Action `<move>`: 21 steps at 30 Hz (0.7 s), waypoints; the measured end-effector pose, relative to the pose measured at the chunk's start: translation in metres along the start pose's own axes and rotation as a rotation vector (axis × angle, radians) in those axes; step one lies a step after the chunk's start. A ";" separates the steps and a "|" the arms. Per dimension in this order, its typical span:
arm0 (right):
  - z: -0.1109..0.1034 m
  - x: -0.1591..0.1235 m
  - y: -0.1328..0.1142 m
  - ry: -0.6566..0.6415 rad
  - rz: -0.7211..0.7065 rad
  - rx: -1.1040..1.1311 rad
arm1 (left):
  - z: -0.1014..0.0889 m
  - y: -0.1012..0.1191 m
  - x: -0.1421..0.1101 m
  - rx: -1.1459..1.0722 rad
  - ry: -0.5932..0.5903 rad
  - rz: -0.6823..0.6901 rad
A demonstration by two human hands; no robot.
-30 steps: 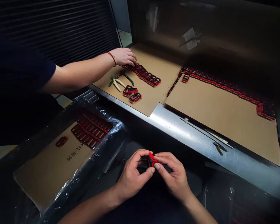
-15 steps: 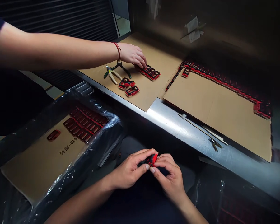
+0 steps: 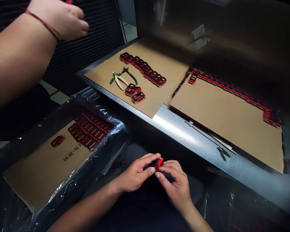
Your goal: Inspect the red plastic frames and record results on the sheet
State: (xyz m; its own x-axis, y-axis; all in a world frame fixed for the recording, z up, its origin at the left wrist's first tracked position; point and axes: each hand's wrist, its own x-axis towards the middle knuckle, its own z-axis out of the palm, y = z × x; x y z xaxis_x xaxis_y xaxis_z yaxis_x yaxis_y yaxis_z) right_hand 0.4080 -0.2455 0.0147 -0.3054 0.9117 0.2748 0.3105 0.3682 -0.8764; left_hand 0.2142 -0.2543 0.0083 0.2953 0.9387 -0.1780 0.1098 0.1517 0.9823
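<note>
Between my two hands, low in the middle of the head view, is a small red and black plastic part (image 3: pixel 159 163). My left hand (image 3: pixel 138 174) pinches its left side with thumb and fingers. On the other side, the fingertips of my right hand (image 3: pixel 175 180) close on its red edge. Fingers cover much of the part, so its full shape is hidden. Beyond my hands, several loose red and black frames (image 3: pixel 138 96) lie on a cardboard sheet (image 3: pixel 152 106), near a row of similar frames (image 3: pixel 146 68).
A co-worker's hand (image 3: pixel 60 19) is at upper left, with something red partly in view. White-handled cutters (image 3: pixel 118 82) and green-handled pliers (image 3: pixel 130 75) lie on the cardboard. A plastic-lined box (image 3: pixel 38 180) stands left. Small pliers (image 3: pixel 223 153) rest on the metal edge.
The co-worker's hand has drawn back from the row of frames to the upper left, uncovering the row. My hands keep their grip on the part with hardly any movement.
</note>
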 end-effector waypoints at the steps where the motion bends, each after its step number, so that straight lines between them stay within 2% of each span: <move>1: 0.000 0.005 -0.004 0.012 -0.072 -0.076 | -0.002 0.000 0.002 -0.016 0.040 -0.002; 3: 0.003 0.015 -0.015 0.003 -0.250 -0.205 | -0.008 0.001 0.007 -0.053 0.129 0.005; 5: 0.012 0.028 -0.031 -0.068 -0.418 -0.288 | -0.017 0.002 0.013 -0.093 0.214 0.033; 8: 0.034 0.049 -0.056 -0.252 -0.623 -0.443 | -0.033 0.007 0.020 -0.132 0.378 0.108; 11: 0.057 0.072 -0.077 -0.518 -0.754 -0.653 | -0.049 0.017 0.021 -0.120 0.552 0.165; 17: 0.082 0.103 -0.114 -0.971 -0.719 -0.847 | -0.071 0.025 0.009 -0.082 0.724 0.199; 21: 0.089 0.112 -0.133 -1.088 -0.679 -0.864 | -0.078 0.021 0.004 -0.118 0.773 0.207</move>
State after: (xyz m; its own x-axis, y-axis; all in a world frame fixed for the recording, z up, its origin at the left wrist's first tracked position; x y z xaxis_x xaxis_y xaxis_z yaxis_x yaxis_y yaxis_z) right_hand 0.2526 -0.2087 0.1270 -0.9663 0.1080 -0.2338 0.1382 0.9835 -0.1167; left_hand 0.1434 -0.2230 0.0322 -0.4457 0.8934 0.0561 0.0109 -0.0572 0.9983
